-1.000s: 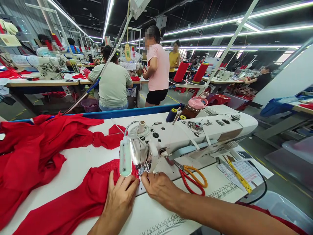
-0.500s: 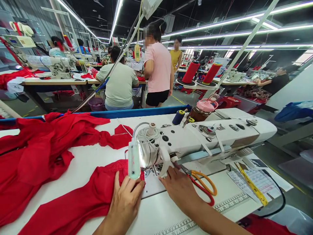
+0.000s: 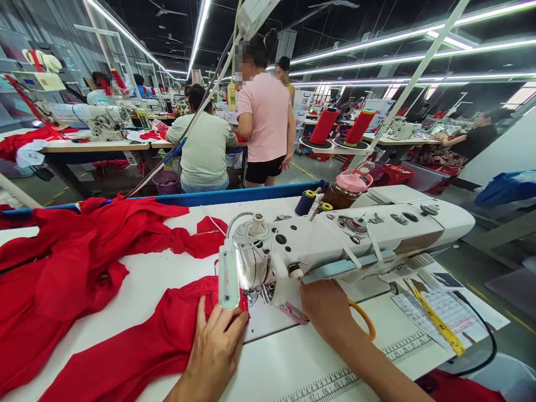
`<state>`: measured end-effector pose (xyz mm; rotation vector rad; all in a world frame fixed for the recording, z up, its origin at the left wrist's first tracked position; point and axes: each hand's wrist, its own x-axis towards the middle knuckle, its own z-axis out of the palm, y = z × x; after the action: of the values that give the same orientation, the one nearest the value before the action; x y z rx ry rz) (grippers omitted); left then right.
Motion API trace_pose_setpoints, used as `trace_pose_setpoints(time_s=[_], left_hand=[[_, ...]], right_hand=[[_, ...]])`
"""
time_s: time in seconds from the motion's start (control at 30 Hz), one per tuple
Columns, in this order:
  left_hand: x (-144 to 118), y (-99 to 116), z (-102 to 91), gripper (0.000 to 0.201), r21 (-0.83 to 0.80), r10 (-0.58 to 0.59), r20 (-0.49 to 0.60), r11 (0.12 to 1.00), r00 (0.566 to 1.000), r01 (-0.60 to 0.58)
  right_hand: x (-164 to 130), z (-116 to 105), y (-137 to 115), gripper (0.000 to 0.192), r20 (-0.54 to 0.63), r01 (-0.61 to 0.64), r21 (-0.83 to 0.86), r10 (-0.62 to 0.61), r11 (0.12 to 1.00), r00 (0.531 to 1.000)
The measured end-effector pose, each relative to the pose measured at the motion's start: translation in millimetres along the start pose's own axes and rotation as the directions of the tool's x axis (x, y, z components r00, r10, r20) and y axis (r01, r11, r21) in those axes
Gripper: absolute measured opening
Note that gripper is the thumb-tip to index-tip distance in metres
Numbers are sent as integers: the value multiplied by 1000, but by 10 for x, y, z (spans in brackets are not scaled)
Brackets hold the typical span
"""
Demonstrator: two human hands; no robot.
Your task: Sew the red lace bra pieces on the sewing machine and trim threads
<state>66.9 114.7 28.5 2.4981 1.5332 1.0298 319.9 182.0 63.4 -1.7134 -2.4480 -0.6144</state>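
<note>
My left hand [image 3: 218, 338] presses down on a red piece of fabric [image 3: 167, 329] beside the needle area of a white sewing machine [image 3: 335, 234]. Its fingers are bent, their tips holding the cloth by the presser foot [image 3: 266, 293]. My right hand [image 3: 329, 310] reaches in under the front of the machine arm, over the scissors; its fingers are hidden. Of the scissors, an orange handle loop [image 3: 366, 321] shows. A small pink tool [image 3: 293, 312], perhaps thread snips, lies left of this hand. A pale green plate [image 3: 229, 276] hangs in front of the machine head.
More red fabric [image 3: 84, 251] is heaped on the left of the table. A jar with a pink lid [image 3: 349, 181] and a navy thread spool [image 3: 305, 202] stand behind the machine. Paper sheets [image 3: 444, 318] and a yellow tape [image 3: 435, 321] lie right. Co-workers [image 3: 268, 117] are beyond.
My right hand has moved right, away from the needle area and over the scissors, covering their red handle. The pink tool now shows. My left hand stays on the fabric.
</note>
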Motion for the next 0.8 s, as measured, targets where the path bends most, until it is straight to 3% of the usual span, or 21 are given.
trace_pose_setpoints(time_s=[0.1,0.23,0.37,0.8], left_hand=[[-8,13,7,26,5,-18,20,1000,1000,18],[-15,10,9,26,2,-7,12,1000,1000,7],[-8,3,3,26,-11,-7,17,1000,1000,7],[-29,-3,30,25,-21,-15,24,1000,1000,16]], right_hand=[[-230,-142,-175,32,-45,116,139,-111,983,993],[-394,-157,-494,38,-138,297,381,-264,875,955],[-380,-60,-632,38,-177,281,441,-225,853,958],[-423,-3,-629,37,-211,230,488,-142,842,967]])
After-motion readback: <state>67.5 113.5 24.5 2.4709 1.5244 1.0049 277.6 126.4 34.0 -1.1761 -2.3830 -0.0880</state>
